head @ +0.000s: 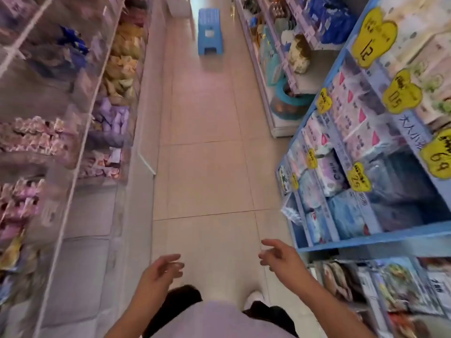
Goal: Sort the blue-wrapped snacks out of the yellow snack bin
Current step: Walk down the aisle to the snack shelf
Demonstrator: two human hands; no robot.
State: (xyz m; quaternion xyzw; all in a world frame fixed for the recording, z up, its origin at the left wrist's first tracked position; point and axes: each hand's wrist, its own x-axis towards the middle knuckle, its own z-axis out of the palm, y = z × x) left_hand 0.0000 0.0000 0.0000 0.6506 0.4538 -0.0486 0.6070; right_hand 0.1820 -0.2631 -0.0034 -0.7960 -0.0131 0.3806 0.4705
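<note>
Right now both hands hang loose w/ fingers relaxed, holding nothing: left hand (158, 269), right hand (280, 257), over the aisle floor (207, 167). Yellow snack bin (124, 59) sits up ahead on the left shelving, long axis along the aisle, so left hand is nearer, I'd say. Blue-wrapped snacks (73, 42) show one bin up. Readable: yellow price tags (373, 37) "12", "69", "25" on right.

We see a pale tiled floor (207, 167) running up the middle of the frame; a blue plastic stool (210, 30) stands on it at the top centre; at the left edge, clear-fronted snack bins (97, 98) hold yellow, purple and pink wrapped packs; at the right, a blue shelf unit (366, 242) carries packets behind yellow price tags (373, 37); further up right, white shelving (280, 128) rests on the floor.
</note>
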